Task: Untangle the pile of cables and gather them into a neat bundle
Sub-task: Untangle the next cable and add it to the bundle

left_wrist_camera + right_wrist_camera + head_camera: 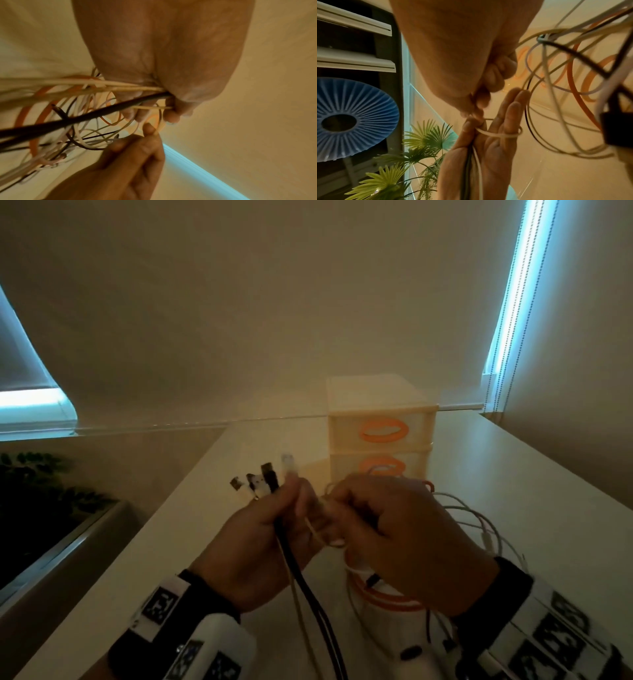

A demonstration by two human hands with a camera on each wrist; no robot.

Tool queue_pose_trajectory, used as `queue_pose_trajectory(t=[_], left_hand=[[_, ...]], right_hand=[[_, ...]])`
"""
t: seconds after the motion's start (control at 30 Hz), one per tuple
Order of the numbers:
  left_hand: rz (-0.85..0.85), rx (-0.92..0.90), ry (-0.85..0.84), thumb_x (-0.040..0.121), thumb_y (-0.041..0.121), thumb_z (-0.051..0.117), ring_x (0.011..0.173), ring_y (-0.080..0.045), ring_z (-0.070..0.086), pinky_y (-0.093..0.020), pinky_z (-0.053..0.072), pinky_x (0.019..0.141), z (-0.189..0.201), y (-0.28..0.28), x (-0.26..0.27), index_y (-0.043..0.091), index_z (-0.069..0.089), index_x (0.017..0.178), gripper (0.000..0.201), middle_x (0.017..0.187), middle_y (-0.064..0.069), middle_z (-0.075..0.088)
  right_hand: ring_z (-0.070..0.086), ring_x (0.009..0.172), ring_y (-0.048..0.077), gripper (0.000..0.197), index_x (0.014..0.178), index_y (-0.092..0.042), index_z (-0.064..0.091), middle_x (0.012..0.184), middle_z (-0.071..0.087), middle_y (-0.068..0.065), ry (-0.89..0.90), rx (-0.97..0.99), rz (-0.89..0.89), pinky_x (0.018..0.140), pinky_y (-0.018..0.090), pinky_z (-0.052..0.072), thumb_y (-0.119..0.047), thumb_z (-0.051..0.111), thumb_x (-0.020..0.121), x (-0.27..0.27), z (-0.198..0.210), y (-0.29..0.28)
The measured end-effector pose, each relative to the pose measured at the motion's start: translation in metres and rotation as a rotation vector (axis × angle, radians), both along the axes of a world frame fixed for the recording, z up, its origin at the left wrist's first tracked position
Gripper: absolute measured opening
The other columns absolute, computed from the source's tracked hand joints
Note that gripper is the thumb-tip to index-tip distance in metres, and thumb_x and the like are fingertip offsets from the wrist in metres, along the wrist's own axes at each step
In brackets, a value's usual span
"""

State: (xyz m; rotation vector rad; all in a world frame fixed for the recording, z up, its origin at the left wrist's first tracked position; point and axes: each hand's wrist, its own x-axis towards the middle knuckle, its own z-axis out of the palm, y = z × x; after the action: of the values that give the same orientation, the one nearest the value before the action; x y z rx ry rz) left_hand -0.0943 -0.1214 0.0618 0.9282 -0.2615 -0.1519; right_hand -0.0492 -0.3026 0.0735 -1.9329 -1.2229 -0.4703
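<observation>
My left hand [257,542] grips a cable bundle [305,587] of black and white leads above the table. Their plugs [263,481] stick up past its fingers. In the right wrist view a thin white cable [500,135] loops round the left hand's [489,151] straight fingers. My right hand [404,535] touches the left one and pinches that thin white cable [158,130] between thumb and fingertips. The remaining cables [479,518], white, black and an orange cable [390,599], hang tangled under and to the right of my right hand [130,162].
A cream drawer unit [380,426] with orange handles stands on the white table [531,481] just behind my hands. The table's left edge drops toward a planter with a green plant [37,481]. A blue fan [351,117] shows in the right wrist view.
</observation>
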Motion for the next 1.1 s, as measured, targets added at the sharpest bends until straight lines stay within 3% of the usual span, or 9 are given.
queue_pose_trajectory(t=[0.13,0.2,0.27,0.43,0.57,0.73,0.9,0.97,1.1], left_hand=[[0.197,-0.125,0.027,0.104,0.044,0.035,0.111,-0.034,0.069,-0.041,0.056,0.097,0.009,0.005,0.002,0.012,0.049,0.067,0.051,0.117,-0.024,0.069],[0.283,-0.171,0.05,0.103,0.043,0.04,0.087,-0.027,0.071,-0.032,0.06,0.08,0.007,0.009,0.004,0.014,0.05,0.064,0.05,0.085,-0.011,0.07],[0.301,-0.223,0.058,0.104,0.041,0.041,0.066,-0.019,0.059,-0.026,0.054,0.063,0.004,0.011,0.007,0.015,0.05,0.066,0.046,0.065,-0.001,0.052],[0.31,-0.293,0.084,0.104,0.039,0.041,0.054,-0.012,0.045,-0.022,0.042,0.049,0.005,0.016,0.011,0.016,0.048,0.066,0.045,0.063,0.004,0.041],[0.314,-0.37,0.063,0.105,0.04,0.041,0.054,-0.008,0.047,-0.02,0.043,0.049,0.007,0.031,0.008,0.019,0.05,0.065,0.047,0.06,0.009,0.043],[0.265,-0.392,0.005,0.106,0.041,0.038,0.054,-0.006,0.044,-0.02,0.041,0.052,0.004,0.041,0.009,0.02,0.05,0.07,0.044,0.059,0.011,0.043],[0.058,-0.489,-0.07,0.11,0.041,0.033,0.059,-0.009,0.053,-0.022,0.044,0.056,0.002,0.06,0.008,0.015,0.057,0.076,0.048,0.062,0.007,0.053],[-0.046,-0.454,-0.079,0.111,0.041,0.027,0.059,-0.01,0.054,-0.023,0.043,0.056,0.004,0.061,0.007,0.014,0.056,0.08,0.05,0.062,0.005,0.056],[-0.104,-0.078,-0.06,0.109,0.038,0.037,0.055,-0.019,0.054,-0.027,0.043,0.054,-0.001,0.03,0.002,0.015,0.045,0.075,0.042,0.059,-0.004,0.055]], right_hand=[[0.06,0.067,0.012,0.014,0.093,-0.032,0.064,0.076,0.062,-0.011,0.096,-0.209,0.089,0.061,0.029,0.051,-0.038,0.053,0.1,0.006,-0.013,0.001],[0.06,0.065,0.015,0.028,0.083,-0.029,0.061,0.074,0.061,-0.004,0.155,-0.26,-0.005,0.06,0.037,0.051,-0.049,0.049,0.098,0.017,-0.017,-0.003],[0.059,0.063,0.013,0.039,0.077,-0.026,0.058,0.072,0.06,-0.003,0.161,-0.299,-0.133,0.058,0.04,0.052,-0.058,0.042,0.093,0.024,-0.019,-0.008],[0.059,0.063,0.011,0.023,0.086,-0.028,0.06,0.073,0.063,-0.003,0.262,-0.385,0.087,0.06,0.034,0.051,-0.04,0.049,0.102,0.005,-0.013,-0.004],[0.061,0.065,0.007,0.021,0.085,-0.028,0.062,0.077,0.066,-0.006,0.383,-0.457,0.076,0.062,0.026,0.052,-0.032,0.052,0.102,0.015,-0.007,-0.014],[0.059,0.066,0.008,0.031,0.082,-0.03,0.059,0.073,0.061,-0.008,0.092,-0.439,-0.27,0.058,0.023,0.048,-0.051,0.045,0.099,0.024,-0.009,-0.021],[0.063,0.075,-0.001,0.023,0.089,-0.03,0.069,0.085,0.068,-0.014,0.45,-0.523,0.029,0.074,0.024,0.054,-0.041,0.052,0.101,0.025,-0.01,-0.019],[0.064,0.079,0.0,0.024,0.085,-0.034,0.069,0.086,0.068,-0.014,0.377,-0.478,-0.101,0.078,0.03,0.056,-0.042,0.052,0.1,0.032,-0.006,-0.021],[0.057,0.064,0.01,0.032,0.073,-0.024,0.059,0.066,0.058,-0.008,0.172,-0.144,-0.431,0.064,0.036,0.053,-0.046,0.058,0.096,0.038,-0.006,-0.021]])
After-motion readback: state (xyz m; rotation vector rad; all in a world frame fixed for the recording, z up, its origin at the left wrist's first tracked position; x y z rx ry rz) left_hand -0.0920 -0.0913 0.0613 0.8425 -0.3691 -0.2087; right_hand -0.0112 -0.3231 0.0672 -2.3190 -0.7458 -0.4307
